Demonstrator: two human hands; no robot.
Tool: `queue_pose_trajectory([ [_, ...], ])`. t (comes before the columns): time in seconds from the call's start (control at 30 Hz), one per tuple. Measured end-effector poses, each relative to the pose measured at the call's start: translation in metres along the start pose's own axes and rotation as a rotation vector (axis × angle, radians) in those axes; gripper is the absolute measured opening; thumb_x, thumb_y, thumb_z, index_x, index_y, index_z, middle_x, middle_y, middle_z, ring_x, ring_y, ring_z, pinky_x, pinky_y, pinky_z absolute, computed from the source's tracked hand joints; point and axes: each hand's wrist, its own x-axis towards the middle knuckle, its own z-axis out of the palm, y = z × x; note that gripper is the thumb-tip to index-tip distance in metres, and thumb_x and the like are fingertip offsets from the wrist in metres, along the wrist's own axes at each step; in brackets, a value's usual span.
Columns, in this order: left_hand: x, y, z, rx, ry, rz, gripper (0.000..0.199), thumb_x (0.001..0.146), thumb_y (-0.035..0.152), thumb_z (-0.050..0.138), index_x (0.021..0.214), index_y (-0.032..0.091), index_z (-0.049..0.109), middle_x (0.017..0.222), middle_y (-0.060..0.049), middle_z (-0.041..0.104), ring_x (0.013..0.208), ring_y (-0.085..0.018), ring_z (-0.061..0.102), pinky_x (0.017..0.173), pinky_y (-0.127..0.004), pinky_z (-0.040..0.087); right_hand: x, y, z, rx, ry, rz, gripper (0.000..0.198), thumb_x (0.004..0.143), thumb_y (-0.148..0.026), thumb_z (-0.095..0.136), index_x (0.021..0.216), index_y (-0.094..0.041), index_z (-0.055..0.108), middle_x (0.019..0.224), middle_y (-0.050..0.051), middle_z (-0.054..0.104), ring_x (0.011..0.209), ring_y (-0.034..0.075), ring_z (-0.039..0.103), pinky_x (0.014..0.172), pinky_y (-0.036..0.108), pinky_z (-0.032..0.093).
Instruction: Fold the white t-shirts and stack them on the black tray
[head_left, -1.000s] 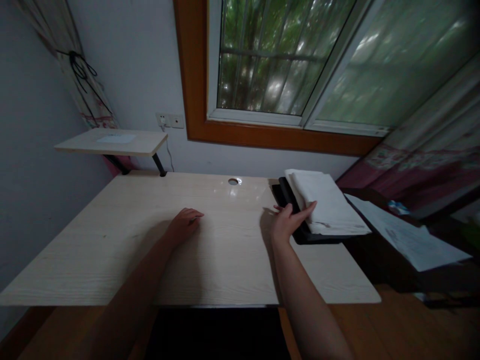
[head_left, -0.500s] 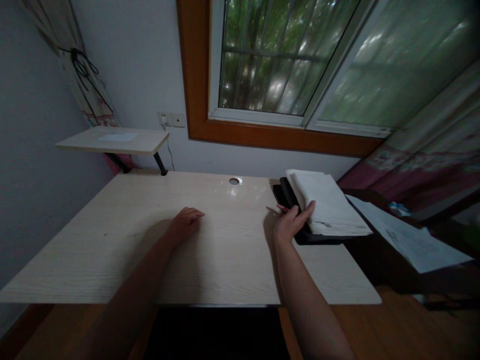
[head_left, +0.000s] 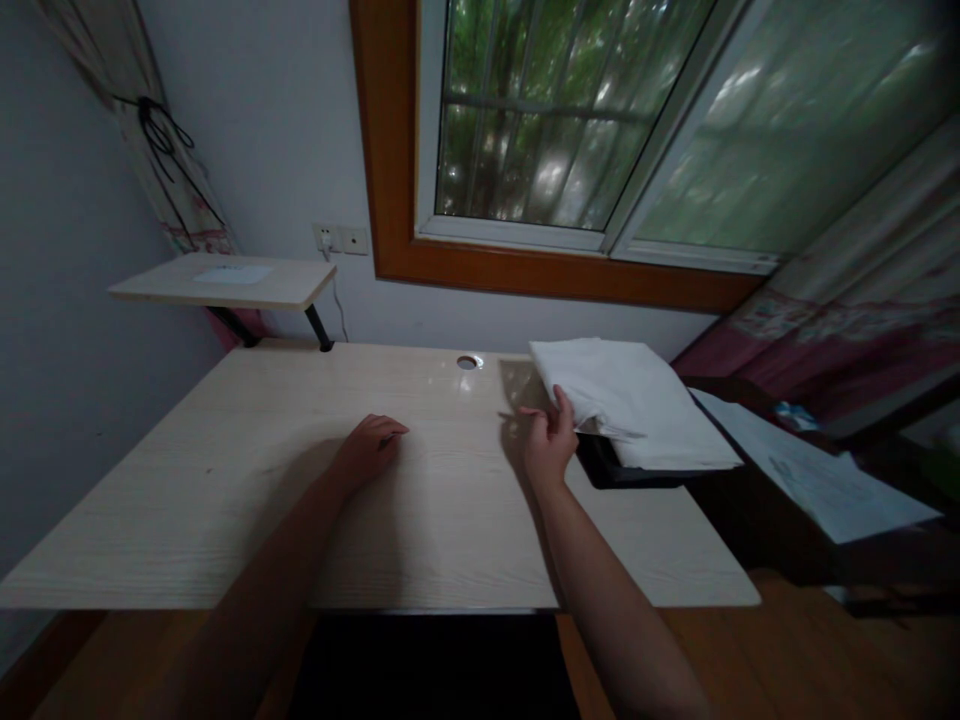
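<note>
My left hand (head_left: 367, 447) rests on the desk with its fingers loosely curled and closed; nothing shows in it. At the right side of the desk, my right hand (head_left: 550, 440) pinches the near left edge of a folded white cloth (head_left: 645, 400) between thumb and fingers. That edge is lifted and bunched. Under the cloth lies a black tray-like thing (head_left: 600, 468), mostly covered, its front left corner showing. The cloth hangs over the left side of the black thing.
The pale wooden desk (head_left: 450, 520) has a round cable hole (head_left: 468, 363) near its back edge. A small raised shelf (head_left: 285, 283) bearing a sheet of paper (head_left: 234, 274) stands at the back left. Right of the desk, large papers (head_left: 810, 470) lie on a dark surface. A window (head_left: 555, 130) is ahead.
My right hand has moved left, drawing the edge of the white cloth with it. The cloth now covers the black roll at the left that showed before. My left hand has not moved.
</note>
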Motion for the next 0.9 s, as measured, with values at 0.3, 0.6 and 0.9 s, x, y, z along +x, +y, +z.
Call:
queue_pose_trajectory([
  [0.3,0.000,0.007,-0.003,0.009,0.018,0.003,0.019,0.094,0.021,0.050,0.097,0.021,0.069,0.101,-0.007,0.070,0.100,-0.023,0.062,0.095,-0.042,0.048,-0.024,-0.002,0.015,0.001,-0.613,-0.649,0.043,0.085,-0.016,0.053,0.124,-0.023,0.068,0.099,0.004,0.079,0.079,0.016,0.074,0.077,0.027,0.059],
  [0.6,-0.001,0.005,-0.002,0.058,0.183,0.004,0.014,0.093,0.020,0.052,0.098,0.020,0.065,0.101,-0.008,0.065,0.101,-0.024,0.059,0.096,-0.042,0.048,-0.020,-0.003,0.019,-0.065,-0.571,-0.561,0.037,0.090,-0.012,0.052,0.122,-0.023,0.067,0.107,0.007,0.074,0.097,0.020,0.070,0.088,0.033,0.058],
  [0.9,-0.001,0.006,0.001,0.088,0.157,-0.087,0.035,0.094,0.028,0.054,0.126,0.019,0.062,0.115,-0.011,0.069,0.107,-0.026,0.062,0.098,-0.044,0.050,-0.020,-0.001,0.031,-0.199,-0.716,-0.594,0.025,0.095,-0.021,0.059,0.116,-0.022,0.071,0.115,0.010,0.070,0.108,0.025,0.065,0.098,0.041,0.055],
])
